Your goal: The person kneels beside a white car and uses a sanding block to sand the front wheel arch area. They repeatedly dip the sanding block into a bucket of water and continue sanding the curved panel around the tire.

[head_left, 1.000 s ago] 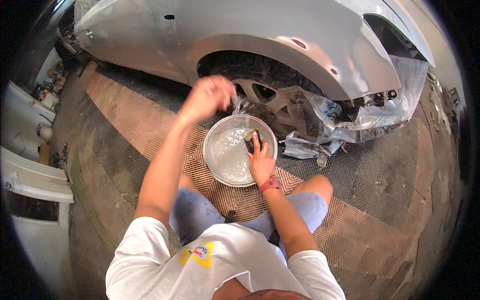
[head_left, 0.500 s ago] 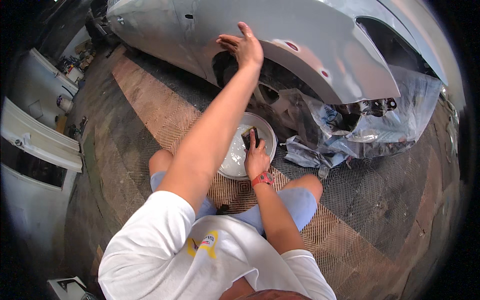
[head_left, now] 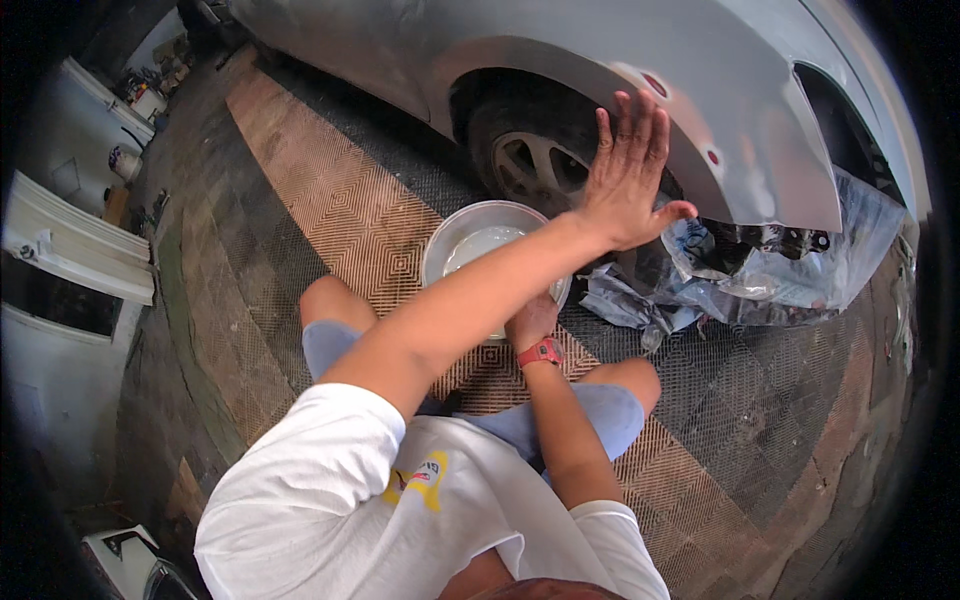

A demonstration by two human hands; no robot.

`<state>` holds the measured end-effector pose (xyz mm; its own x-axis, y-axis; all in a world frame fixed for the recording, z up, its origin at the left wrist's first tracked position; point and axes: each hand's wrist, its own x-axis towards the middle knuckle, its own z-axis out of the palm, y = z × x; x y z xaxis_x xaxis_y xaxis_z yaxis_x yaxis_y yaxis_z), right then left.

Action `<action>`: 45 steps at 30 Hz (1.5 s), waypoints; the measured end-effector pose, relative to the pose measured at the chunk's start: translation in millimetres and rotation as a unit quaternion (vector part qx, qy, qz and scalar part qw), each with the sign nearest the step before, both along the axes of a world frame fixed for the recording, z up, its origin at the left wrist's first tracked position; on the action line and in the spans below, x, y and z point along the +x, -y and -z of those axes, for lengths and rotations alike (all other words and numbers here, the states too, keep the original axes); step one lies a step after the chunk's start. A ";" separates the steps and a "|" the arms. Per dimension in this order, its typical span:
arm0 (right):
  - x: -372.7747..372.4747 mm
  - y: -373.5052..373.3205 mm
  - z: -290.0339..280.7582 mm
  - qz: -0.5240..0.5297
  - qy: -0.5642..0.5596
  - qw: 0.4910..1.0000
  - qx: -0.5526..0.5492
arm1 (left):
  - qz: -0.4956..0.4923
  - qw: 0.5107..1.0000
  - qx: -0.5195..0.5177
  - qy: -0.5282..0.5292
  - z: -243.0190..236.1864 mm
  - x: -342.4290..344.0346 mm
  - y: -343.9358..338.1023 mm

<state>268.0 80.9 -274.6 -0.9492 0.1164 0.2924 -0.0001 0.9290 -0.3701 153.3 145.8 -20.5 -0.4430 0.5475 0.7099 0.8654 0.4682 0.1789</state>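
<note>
My left hand is stretched out over the edge of the grey car fender, fingers spread and flat, just below a bare patch with a dark red spot. Whether the palm touches the panel I cannot tell. Below my left forearm is my right hand, by the near rim of a round basin holding cloudy water. The forearm covers its fingers and whatever they may hold. A red watch is on my right wrist.
Behind my left hand stands the car wheel. Crumpled plastic sheeting hangs from the fender's front and reaches the tiled floor. A second dark red spot marks the fender. A white door-like panel is at far left.
My left hand has swung right and downward along the fender, its fingers now spread. My right hand, earlier gripping a dark block over the basin, has drawn toward the near rim, fingers now hidden.
</note>
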 end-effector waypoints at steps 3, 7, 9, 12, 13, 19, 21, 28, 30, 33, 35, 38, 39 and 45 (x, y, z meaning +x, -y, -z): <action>9.7 12.1 -58.6 0.064 0.084 0.992 -0.073 | -0.015 0.988 -0.100 -0.119 12.1 -43.5 48.7; 5.8 14.2 -55.9 0.081 0.029 0.995 -0.050 | -0.037 0.967 -0.176 -0.182 3.9 -102.3 103.1; 4.6 15.9 -56.5 0.086 0.041 0.995 -0.039 | -0.042 0.961 -0.183 -0.204 5.7 -128.4 127.2; 3.3 13.3 -61.5 0.090 0.047 0.994 -0.043 | -0.044 0.961 -0.176 -0.210 9.7 -158.3 150.8; 2.6 13.5 -60.3 0.090 0.043 0.994 -0.038 | -0.035 0.964 -0.168 -0.203 12.8 -168.3 159.3; 0.7 16.8 -67.1 0.086 0.058 0.994 -0.044 | -0.038 0.977 -0.132 -0.165 42.5 -218.5 208.6; 0.0 18.0 -66.1 0.082 0.053 0.995 -0.036 | -0.058 0.977 -0.133 -0.156 54.6 -232.2 224.7; -0.7 16.9 -63.0 0.084 0.049 0.995 -0.026 | -0.135 0.975 -0.160 -0.079 90.5 -251.3 260.2; -1.0 15.6 -64.7 0.082 0.038 0.995 -0.032 | -0.171 0.971 -0.160 0.042 98.6 -246.2 261.5; -2.0 14.1 -66.5 0.083 0.037 0.995 -0.030 | -0.146 0.930 0.031 0.335 95.0 -247.7 245.4; -1.3 20.1 -66.2 0.074 0.040 0.996 -0.035 | -0.081 0.861 0.205 0.459 89.3 -253.2 237.8; -0.7 19.9 -66.2 0.066 0.044 0.996 -0.036 | -0.104 0.836 0.285 0.458 61.1 -241.7 195.2; -0.6 16.0 -65.5 0.072 0.047 0.996 -0.032 | -0.096 0.838 0.292 0.451 45.2 -227.5 179.1; -1.4 19.4 -71.1 0.077 0.053 0.995 -0.028 | 0.001 0.925 0.189 0.329 14.9 -155.1 170.7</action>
